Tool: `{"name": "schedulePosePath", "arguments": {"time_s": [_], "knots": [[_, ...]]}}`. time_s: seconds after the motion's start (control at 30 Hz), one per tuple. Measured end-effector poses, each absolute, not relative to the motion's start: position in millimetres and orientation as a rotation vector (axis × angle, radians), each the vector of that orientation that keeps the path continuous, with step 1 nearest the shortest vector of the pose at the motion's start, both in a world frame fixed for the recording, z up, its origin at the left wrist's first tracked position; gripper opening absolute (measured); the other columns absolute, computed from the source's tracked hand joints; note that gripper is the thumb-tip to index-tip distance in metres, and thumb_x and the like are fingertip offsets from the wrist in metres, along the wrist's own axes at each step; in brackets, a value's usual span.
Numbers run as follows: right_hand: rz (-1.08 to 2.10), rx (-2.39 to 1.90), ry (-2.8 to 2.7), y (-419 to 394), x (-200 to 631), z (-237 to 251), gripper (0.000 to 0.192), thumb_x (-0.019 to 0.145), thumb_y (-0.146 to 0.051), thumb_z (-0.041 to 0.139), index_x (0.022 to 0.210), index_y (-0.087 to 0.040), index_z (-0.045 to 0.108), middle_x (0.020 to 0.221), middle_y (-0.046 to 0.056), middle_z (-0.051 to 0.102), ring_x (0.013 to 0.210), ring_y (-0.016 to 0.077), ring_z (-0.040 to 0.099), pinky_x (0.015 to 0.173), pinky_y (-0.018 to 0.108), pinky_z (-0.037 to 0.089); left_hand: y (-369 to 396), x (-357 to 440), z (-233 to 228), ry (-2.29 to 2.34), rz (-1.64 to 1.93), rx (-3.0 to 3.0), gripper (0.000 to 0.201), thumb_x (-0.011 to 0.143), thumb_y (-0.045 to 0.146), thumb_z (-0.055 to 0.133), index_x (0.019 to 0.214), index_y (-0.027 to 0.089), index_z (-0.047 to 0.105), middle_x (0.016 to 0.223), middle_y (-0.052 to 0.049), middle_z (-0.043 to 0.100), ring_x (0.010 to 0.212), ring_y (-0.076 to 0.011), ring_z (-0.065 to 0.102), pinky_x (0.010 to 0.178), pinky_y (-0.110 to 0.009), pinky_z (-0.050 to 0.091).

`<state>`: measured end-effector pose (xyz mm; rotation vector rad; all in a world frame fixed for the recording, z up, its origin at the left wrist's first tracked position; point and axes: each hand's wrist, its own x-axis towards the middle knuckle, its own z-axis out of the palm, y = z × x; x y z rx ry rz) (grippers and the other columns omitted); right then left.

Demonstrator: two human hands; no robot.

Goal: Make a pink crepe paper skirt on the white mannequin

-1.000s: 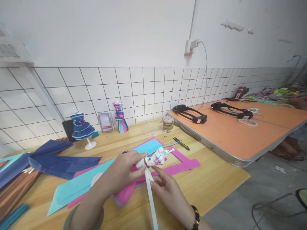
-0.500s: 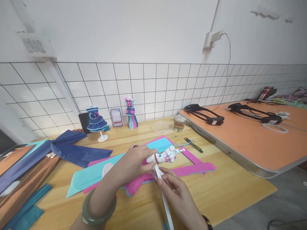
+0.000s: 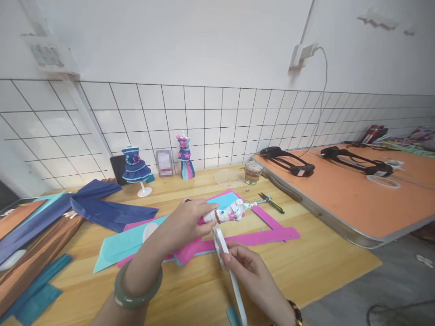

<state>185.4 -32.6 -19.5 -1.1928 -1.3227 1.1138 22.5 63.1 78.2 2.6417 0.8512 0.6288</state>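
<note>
Nearest, the right hand pinches a white strip, fingers closed on its looped upper end just below the doll; the strip's long axis runs down toward the lower edge of the view; half a second ago it lay flatter against the doll. Beyond, the left hand, palm down with a green bangle at the wrist, is clamped on the small doll form, which lies nearly level over the pink paper, its neck pointing right toward the scissors; a glass jar stands farther back.
</note>
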Motion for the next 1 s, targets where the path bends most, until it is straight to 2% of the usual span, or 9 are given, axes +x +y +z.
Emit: {"name": "schedulePosePath", "arguments": {"time_s": [0.07, 0.2, 0.3, 0.43, 0.53, 0.7, 0.8, 1.0], "knots": [[1.124, -1.203, -1.318, -33.6, 187.4, -19.2, 0.035, 0.082, -0.048, 0.055, 0.068, -0.016, 0.057, 0.078, 0.005, 0.060, 0.077, 0.0184, 0.055, 0.070, 0.028, 0.042, 63.4, 22.1, 78.9, 0.844, 0.594, 2.656, 0.017, 0.083, 0.024, 0.048, 0.089, 0.024, 0.064, 0.079, -0.002, 0.063, 0.075, -0.0170, 0.057, 0.073, -0.028, 0.041], [1.136, -1.226, -1.266, -37.1, 200.9, -19.2, 0.033, 0.082, -0.049, 0.056, 0.075, -0.017, 0.059, 0.091, 0.008, 0.065, 0.093, 0.0229, 0.057, 0.080, 0.030, 0.044, 64.6, 21.0, 80.7, 0.855, 0.536, 2.706, 0.020, 0.084, 0.023, 0.046, 0.094, 0.024, 0.063, 0.079, -0.001, 0.062, 0.076, -0.0166, 0.056, 0.073, -0.028, 0.041], [1.067, -1.342, -1.210, -41.8, 222.1, -24.1, 0.034, 0.082, -0.050, 0.054, 0.080, -0.017, 0.059, 0.096, 0.010, 0.066, 0.097, 0.0241, 0.059, 0.082, 0.031, 0.045, 66.2, 20.0, 80.9, 0.862, 0.521, 2.718, 0.020, 0.084, 0.024, 0.046, 0.096, 0.025, 0.063, 0.080, -0.001, 0.062, 0.076, -0.0168, 0.056, 0.073, -0.028, 0.041], [0.827, -1.527, -1.280, -38.9, 262.5, -35.6, 0.033, 0.087, -0.047, 0.047, 0.090, -0.016, 0.060, 0.098, 0.011, 0.068, 0.094, 0.0225, 0.062, 0.083, 0.031, 0.048, 68.4, 18.4, 78.3, 0.873, 0.515, 2.736, 0.024, 0.084, 0.024, 0.046, 0.102, 0.026, 0.062, 0.082, -0.001, 0.063, 0.077, -0.0171, 0.056, 0.075, -0.028, 0.042], [0.459, -1.804, -1.437, -17.9, 298.3, -39.4, 0.030, 0.092, -0.037, 0.038, 0.099, -0.016, 0.059, 0.103, 0.009, 0.068, 0.096, 0.0188, 0.063, 0.083, 0.027, 0.049, 70.3, 17.2, 75.0, 0.917, 0.494, 2.748, 0.030, 0.084, 0.024, 0.047, 0.111, 0.027, 0.060, 0.089, -0.003, 0.064, 0.081, -0.0182, 0.057, 0.077, -0.030, 0.042], [0.216, -2.037, -1.433, 43.3, 346.7, -35.4, 0.025, 0.092, -0.023, 0.044, 0.109, -0.013, 0.058, 0.114, 0.013, 0.063, 0.108, 0.0224, 0.057, 0.094, 0.036, 0.043, 72.9, 14.9, 71.4, 0.943, 0.473, 2.733, 0.031, 0.083, 0.025, 0.048, 0.111, 0.029, 0.061, 0.092, -0.002, 0.065, 0.084, -0.0192, 0.057, 0.077, -0.030, 0.043], [0.171, -2.152, -1.470, 75.1, 357.8, -37.8, 0.025, 0.091, -0.028, 0.052, 0.111, -0.015, 0.057, 0.114, 0.010, 0.060, 0.101, 0.0212, 0.058, 0.087, 0.041, 0.047, 74.2, 13.2, 70.7, 0.925, 0.538, 2.736, 0.030, 0.083, 0.028, 0.047, 0.109, 0.028, 0.062, 0.084, -0.002, 0.065, 0.079, -0.0187, 0.058, 0.073, -0.028, 0.044], [0.166, -2.283, -1.454, 99.5, 364.7, -48.5, 0.030, 0.090, -0.030, 0.054, 0.116, -0.015, 0.054, 0.116, 0.009, 0.057, 0.097, 0.0203, 0.059, 0.082, 0.040, 0.050, 78.7, 12.1, 71.0, 0.947, 0.473, 2.757, 0.023, 0.084, 0.029, 0.046, 0.099, 0.026, 0.064, 0.081, -0.002, 0.063, 0.075, -0.0181, 0.057, 0.072, -0.029, 0.042]]}}
